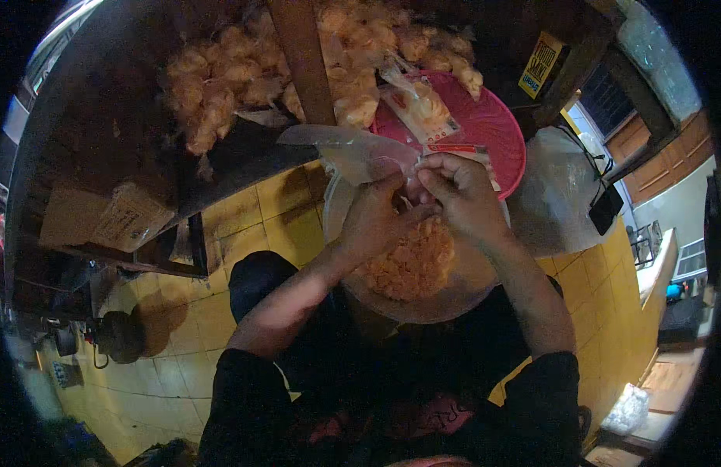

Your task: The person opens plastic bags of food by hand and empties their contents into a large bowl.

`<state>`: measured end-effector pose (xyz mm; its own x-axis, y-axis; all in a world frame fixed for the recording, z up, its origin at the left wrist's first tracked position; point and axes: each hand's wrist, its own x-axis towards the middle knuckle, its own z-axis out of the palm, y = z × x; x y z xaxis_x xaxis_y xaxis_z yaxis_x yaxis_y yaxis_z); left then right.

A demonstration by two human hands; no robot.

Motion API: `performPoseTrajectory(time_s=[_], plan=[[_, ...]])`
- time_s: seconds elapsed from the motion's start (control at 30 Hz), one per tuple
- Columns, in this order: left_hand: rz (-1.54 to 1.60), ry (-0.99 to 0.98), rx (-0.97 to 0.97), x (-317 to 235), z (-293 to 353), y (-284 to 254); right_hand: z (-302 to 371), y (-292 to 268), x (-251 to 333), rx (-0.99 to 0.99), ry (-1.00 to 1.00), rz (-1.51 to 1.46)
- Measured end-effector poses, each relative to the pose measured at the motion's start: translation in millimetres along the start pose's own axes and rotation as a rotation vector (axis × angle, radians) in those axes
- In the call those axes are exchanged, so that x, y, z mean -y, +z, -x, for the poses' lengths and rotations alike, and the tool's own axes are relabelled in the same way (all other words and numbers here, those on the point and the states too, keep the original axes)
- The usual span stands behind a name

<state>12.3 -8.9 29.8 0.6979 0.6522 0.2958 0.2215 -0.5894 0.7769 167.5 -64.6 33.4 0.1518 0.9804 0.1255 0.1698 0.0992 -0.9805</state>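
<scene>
Both my hands meet in front of me over a round pale tub [430, 315] with orange crisps [411, 261] in it. Fingers of my left hand [380, 214] are closed on a clear plastic bag [345, 148], whose loose part stretches off to the left. My right hand [458, 187] pinches the same bag near its edge, thumb against fingers. Just beyond, a pink round lid or tray [501, 132] carries a filled clear packet [423, 109] and further printed plastic bags [458, 149], partly hidden by my right hand.
Many filled, knotted bags [220, 86] lie heaped on a dark table [244, 159] ahead, behind a wooden post [298, 47]. A yellow box [542, 66] stands at the right. Below the table is a cardboard carton [111, 214]. A large translucent sack [559, 198] sits right of the tub.
</scene>
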Motion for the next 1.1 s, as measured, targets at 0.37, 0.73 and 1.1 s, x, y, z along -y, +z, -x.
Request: performPoseTrajectory(time_s=[0.37,0.73,1.1], plan=[[0.073,0.14,-0.06,18,3,5,-10,-4,-11,-0.158,-0.077,0.241],[0.343,0.009,-0.075,32,11,-4,-10,6,-4,-0.043,-0.08,0.248],[1.241,-0.133,-0.118,31,12,-40,-12,-10,-12,-0.01,-0.273,0.77]])
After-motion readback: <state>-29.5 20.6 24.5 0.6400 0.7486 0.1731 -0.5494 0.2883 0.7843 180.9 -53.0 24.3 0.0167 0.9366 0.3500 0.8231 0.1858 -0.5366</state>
